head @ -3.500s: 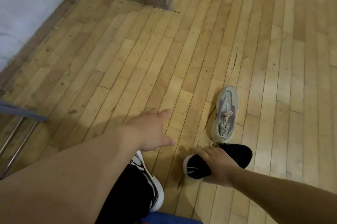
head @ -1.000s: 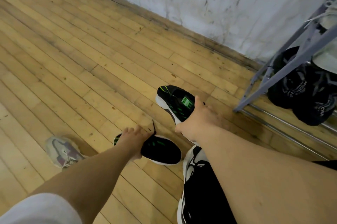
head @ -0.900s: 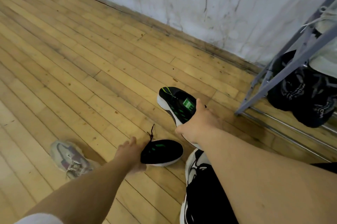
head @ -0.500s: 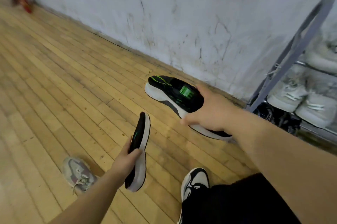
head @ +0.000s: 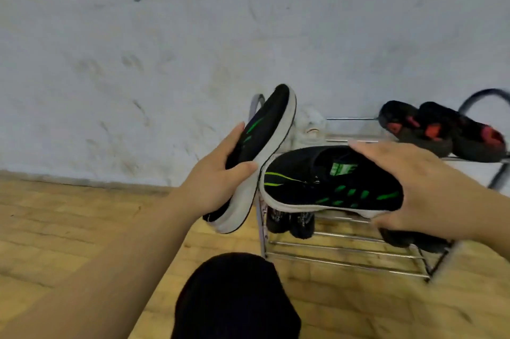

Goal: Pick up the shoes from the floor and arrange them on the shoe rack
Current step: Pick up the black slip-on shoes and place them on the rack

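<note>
**Now: two shoes held, one per hand, in front of the rack**

Two black shoes with green marks and white soles are off the floor. The left hand (head: 218, 181) grips the tilted shoe (head: 265, 145) round its middle, toe up and white sole turned to the right. The right hand (head: 430, 189) grips the level shoe (head: 331, 181) at its heel end, fingers curled over the collar. Its toe points left and lies just beside the other's sole.

Behind both stands one metal shoe rack (head: 345, 256) against the wall (head: 165, 48). Its top tier carries two black-and-red shoes (head: 441, 131) at the right and white footwear (head: 309, 126) at the left, too blurred to count. On a lower tier two dark toes (head: 289, 221) show at the left, and one dark shape (head: 414, 239) sits under the right hand. One knee in black (head: 234, 297) fills the bottom of the view over the wooden floor (head: 55, 228).
</note>
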Motion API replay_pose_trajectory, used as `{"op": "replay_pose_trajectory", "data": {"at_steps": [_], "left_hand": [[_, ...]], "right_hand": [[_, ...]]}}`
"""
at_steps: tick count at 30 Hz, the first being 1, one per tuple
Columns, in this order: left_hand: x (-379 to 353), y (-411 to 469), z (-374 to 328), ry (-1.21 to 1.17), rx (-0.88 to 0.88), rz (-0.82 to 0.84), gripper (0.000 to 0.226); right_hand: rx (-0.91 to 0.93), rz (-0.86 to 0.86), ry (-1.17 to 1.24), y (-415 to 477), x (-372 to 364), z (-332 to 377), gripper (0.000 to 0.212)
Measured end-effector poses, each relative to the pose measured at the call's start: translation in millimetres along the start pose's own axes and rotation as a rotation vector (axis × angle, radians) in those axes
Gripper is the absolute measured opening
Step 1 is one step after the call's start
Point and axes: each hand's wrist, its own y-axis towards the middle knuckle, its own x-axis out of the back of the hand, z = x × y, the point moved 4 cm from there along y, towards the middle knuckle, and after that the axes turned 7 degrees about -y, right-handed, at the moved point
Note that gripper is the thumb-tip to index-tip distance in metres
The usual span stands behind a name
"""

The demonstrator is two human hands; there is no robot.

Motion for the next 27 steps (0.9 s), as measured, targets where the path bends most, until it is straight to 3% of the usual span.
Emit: {"op": "replay_pose_trajectory", "data": {"at_steps": [4,7,15,20,27], "left_hand": [[-88,37,-49,0.143,-0.084,0.222,0.075],[-146,47,-48,0.138,-0.098,0.345,0.072],[-188,54,-26,0.206,-0.011,0.366,0.073],[-205,68,-34,0.069,0.004,0.356,0.073],[-208,65,-33,-0.157,0.093,0.553,0.092]], "right_hand": [[-0.074,-0.03,0.013,-63,-15,-67,0.12],[-0.074,-0.025,-0.117,-88,-22,-97,0.117],[0.021,0.135,-0.16,-88,-59,-116,0.119],[0.138,-0.012,-0.157,-73,-66,-104,0.116],[0.197,-0.266,-0.193,-61,-65,-113,0.111]]}}
